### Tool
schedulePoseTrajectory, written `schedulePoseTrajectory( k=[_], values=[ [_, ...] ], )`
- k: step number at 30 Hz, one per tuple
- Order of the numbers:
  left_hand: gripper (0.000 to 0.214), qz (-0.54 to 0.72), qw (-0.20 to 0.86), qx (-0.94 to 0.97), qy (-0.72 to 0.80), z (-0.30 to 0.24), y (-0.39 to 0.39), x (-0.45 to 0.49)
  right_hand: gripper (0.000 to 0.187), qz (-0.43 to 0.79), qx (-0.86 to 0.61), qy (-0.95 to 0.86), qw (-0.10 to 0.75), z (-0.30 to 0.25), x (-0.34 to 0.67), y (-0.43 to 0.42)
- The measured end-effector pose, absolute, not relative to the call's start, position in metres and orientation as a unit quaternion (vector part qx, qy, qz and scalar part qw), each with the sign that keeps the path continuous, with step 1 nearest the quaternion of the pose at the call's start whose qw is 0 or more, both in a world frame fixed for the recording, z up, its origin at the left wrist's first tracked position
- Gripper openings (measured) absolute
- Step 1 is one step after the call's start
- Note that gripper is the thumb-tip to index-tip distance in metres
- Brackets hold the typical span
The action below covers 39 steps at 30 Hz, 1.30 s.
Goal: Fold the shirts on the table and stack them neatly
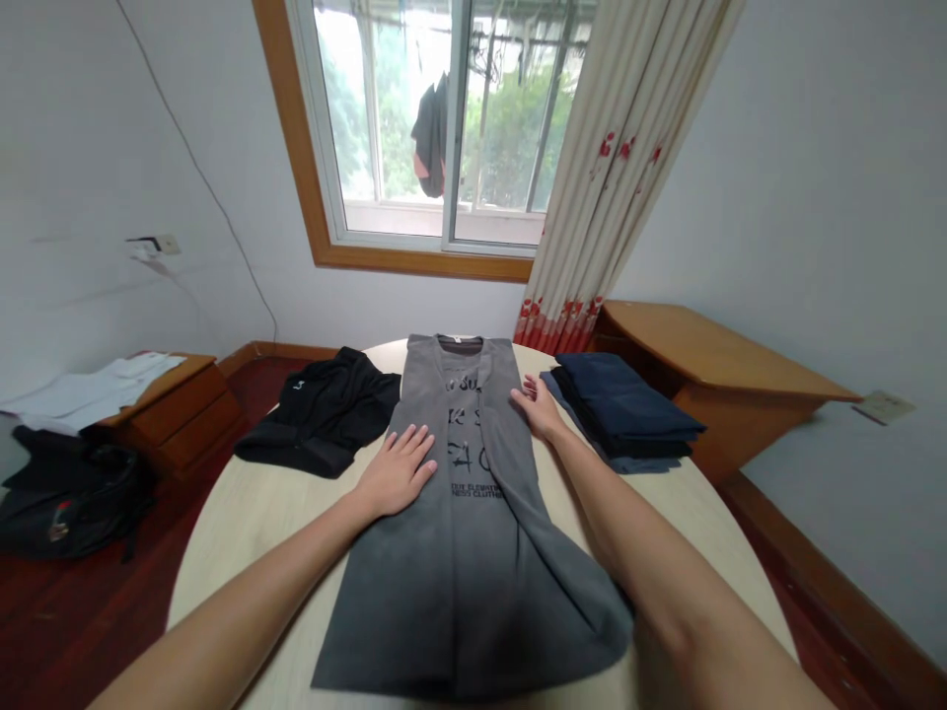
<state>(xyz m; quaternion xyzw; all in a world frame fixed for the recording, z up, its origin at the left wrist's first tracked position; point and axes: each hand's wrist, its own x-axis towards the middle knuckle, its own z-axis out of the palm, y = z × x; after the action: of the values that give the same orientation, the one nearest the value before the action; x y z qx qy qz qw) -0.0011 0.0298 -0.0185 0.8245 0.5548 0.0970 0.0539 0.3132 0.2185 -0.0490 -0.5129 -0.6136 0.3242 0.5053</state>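
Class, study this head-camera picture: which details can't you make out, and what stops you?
All in the head view:
Ends of the print on the grey shirt: covered by its folded-in sides.
Cloth beneath the left hand: hidden by the hand itself.
Wording, if any, on the collar label: too small.
Emblem on the black garment: too small.
Outer parts of the papers and black bag: cut off by the picture's left edge.

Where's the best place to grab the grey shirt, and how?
Probably pinch the grey shirt at its lower right corner, coming from the right: that edge looks loose and rounded, while the left side lies flatter under the left hand.
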Motion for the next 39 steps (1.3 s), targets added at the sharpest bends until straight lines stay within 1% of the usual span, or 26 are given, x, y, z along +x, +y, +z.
schedulePoseTrajectory(
  k=[2, 5, 11, 16, 21, 25, 26, 27, 30, 32, 34, 37, 39],
  values=[
    [0.059, 0.11, 0.06, 0.826, 0.549, -0.022, 0.013, -0.003, 0.073, 0.35, -0.497, -0.607, 0.511, -0.049, 0.317, 0.19],
    [0.059, 0.125, 0.061, 0.828, 0.544, -0.025, -0.013, -0.005, 0.069, 0.384, -0.473, -0.611, 0.507, -0.048, 0.322, 0.149],
    [0.062, 0.096, 0.074, 0.82, 0.559, -0.015, -0.066, -0.004, 0.059, 0.423, -0.44, -0.631, 0.478, -0.046, 0.326, 0.074],
    [0.064, 0.084, 0.08, 0.81, 0.575, -0.009, -0.104, -0.005, 0.054, 0.408, -0.445, -0.653, 0.457, -0.04, 0.333, 0.019],
    [0.068, 0.121, 0.104, 0.808, 0.566, -0.011, -0.139, -0.01, 0.051, 0.377, -0.486, -0.634, 0.468, -0.033, 0.336, -0.032],
    [0.076, 0.16, 0.127, 0.823, 0.53, -0.01, -0.168, -0.02, 0.05, 0.394, -0.489, -0.625, 0.464, -0.025, 0.339, -0.071],
    [0.074, 0.174, 0.132, 0.824, 0.523, -0.01, -0.173, -0.023, 0.051, 0.393, -0.489, -0.628, 0.46, -0.023, 0.34, -0.079],
    [0.067, 0.192, 0.134, 0.823, 0.517, -0.01, -0.178, -0.026, 0.052, 0.384, -0.493, -0.635, 0.455, -0.022, 0.341, -0.088],
    [0.033, 0.259, 0.116, 0.818, 0.501, -0.01, -0.187, -0.031, 0.054, 0.312, -0.516, -0.671, 0.432, -0.021, 0.341, -0.107],
    [0.021, 0.281, 0.088, 0.823, 0.485, -0.009, -0.19, -0.03, 0.052, 0.261, -0.538, -0.685, 0.416, -0.022, 0.338, -0.116],
    [0.019, 0.275, 0.057, 0.831, 0.48, -0.007, -0.191, -0.026, 0.047, 0.226, -0.56, -0.682, 0.412, -0.021, 0.335, -0.123],
    [0.022, 0.256, 0.031, 0.837, 0.482, -0.002, -0.193, -0.019, 0.037, 0.191, -0.586, -0.664, 0.424, -0.016, 0.336, -0.13],
    [0.024, 0.263, 0.028, 0.838, 0.478, 0.002, -0.197, -0.015, 0.036, 0.17, -0.598, -0.652, 0.435, -0.009, 0.341, -0.136]
  ],
)
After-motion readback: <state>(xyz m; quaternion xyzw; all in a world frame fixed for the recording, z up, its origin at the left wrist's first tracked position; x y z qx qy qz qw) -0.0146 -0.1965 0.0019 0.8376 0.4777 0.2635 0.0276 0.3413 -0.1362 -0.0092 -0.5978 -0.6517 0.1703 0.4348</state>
